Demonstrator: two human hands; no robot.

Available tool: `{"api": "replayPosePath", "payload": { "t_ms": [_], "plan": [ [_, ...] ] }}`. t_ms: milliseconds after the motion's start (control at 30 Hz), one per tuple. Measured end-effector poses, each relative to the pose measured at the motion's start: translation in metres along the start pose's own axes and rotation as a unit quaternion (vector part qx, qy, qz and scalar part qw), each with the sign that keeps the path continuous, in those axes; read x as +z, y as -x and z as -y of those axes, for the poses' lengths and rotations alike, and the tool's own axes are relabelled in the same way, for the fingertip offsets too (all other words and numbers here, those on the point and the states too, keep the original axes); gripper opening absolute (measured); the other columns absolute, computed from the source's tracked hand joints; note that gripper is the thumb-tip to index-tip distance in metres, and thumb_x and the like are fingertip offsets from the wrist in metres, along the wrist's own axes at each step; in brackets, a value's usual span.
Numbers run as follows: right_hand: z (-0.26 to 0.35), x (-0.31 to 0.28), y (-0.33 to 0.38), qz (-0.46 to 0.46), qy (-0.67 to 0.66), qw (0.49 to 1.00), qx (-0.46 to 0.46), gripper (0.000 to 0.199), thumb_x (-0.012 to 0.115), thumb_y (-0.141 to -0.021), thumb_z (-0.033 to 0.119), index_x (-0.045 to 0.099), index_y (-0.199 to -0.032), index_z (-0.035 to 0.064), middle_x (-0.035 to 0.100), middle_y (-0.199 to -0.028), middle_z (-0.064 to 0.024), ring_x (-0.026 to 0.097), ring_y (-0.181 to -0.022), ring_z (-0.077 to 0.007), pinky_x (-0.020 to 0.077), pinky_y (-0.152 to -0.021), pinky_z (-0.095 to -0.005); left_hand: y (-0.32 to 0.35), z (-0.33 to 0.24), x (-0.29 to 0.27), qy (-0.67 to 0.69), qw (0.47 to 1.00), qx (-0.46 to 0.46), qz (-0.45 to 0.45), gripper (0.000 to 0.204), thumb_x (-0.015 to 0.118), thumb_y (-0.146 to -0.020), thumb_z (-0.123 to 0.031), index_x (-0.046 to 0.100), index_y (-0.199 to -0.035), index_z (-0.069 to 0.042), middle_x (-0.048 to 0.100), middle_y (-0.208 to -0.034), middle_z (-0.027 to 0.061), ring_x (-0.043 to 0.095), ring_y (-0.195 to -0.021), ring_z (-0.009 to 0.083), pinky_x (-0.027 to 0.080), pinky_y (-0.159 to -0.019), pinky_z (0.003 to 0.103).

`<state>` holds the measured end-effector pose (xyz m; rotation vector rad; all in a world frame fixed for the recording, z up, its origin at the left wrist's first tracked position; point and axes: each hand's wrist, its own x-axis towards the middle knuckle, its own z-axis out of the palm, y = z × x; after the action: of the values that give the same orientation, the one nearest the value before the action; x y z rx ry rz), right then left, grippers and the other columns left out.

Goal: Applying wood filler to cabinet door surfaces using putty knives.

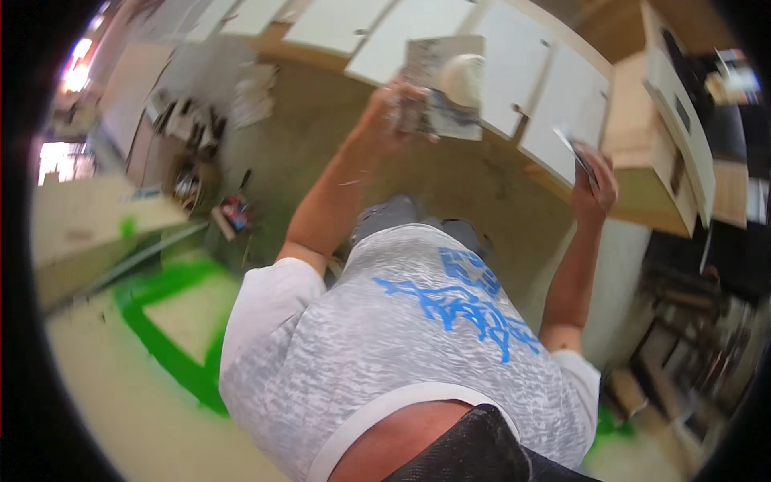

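Note:
My left hand [391,111] is closed on the edge of a flat, smeared grey board [423,58]. A cream-white mound of putty [462,80] sits on the board's right half. Farther right, my right hand [596,183] grips a putty knife [569,143], its thin pale blade pointing up and left. Its handle is mostly hidden in my fingers. Both hands are raised in front of white cabinet doors [554,104] with small dark knobs or holes. The knife is apart from the putty.
A wooden cabinet box [654,173] with a pale panel stands at the right. On the left are a pale worktop [88,217], a bin [193,183] and a red-and-dark object [235,213] on the floor. Green paint [161,345] marks a pale surface at lower left. Clutter fills the lower right.

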<state>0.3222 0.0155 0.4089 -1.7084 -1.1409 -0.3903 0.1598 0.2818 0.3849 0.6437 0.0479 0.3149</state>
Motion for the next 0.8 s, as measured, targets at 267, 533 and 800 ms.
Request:
{"api": "replayPosePath", "payload": {
  "t_ms": [267,533,800],
  "plan": [
    [0.022,0.005,-0.131,0.171,0.211,0.928,-0.255,0.023,0.063,-0.062,0.005,0.064,-0.084,0.0129,0.063,-0.094,0.0017,0.054,-0.093,-0.0199,0.0352,-0.089,-0.0406,-0.090,-0.011,0.008,-0.091,0.995,-0.015,-0.036,0.044,0.046,-0.070,-0.002,0.038,-0.113,0.002,0.054,-0.091,0.0132,0.060,-0.063,0.0212,0.054,-0.044,0.032],
    [-0.057,0.069,-0.175,0.289,0.202,0.893,-0.279,0.011,0.061,-0.064,0.008,0.060,-0.073,0.0141,0.062,-0.087,0.0057,0.053,-0.091,-0.0145,0.0358,-0.089,-0.0390,-0.153,0.002,-0.011,-0.164,0.974,0.094,-0.122,0.045,0.044,-0.070,-0.001,0.034,-0.114,0.002,0.052,-0.097,0.0151,0.058,-0.079,0.0222,0.054,-0.057,0.038],
    [-0.316,0.155,-0.238,0.272,0.128,0.953,0.029,0.017,0.054,-0.070,0.004,0.061,-0.083,0.0118,0.062,-0.076,-0.0106,0.058,-0.076,-0.0318,0.0464,-0.066,-0.0393,-0.178,-0.004,-0.080,-0.062,0.938,0.178,-0.291,0.067,0.045,-0.064,-0.002,0.024,-0.128,0.000,0.043,-0.117,0.0157,0.047,-0.106,0.0270,0.042,-0.089,0.041]
  ]
}}
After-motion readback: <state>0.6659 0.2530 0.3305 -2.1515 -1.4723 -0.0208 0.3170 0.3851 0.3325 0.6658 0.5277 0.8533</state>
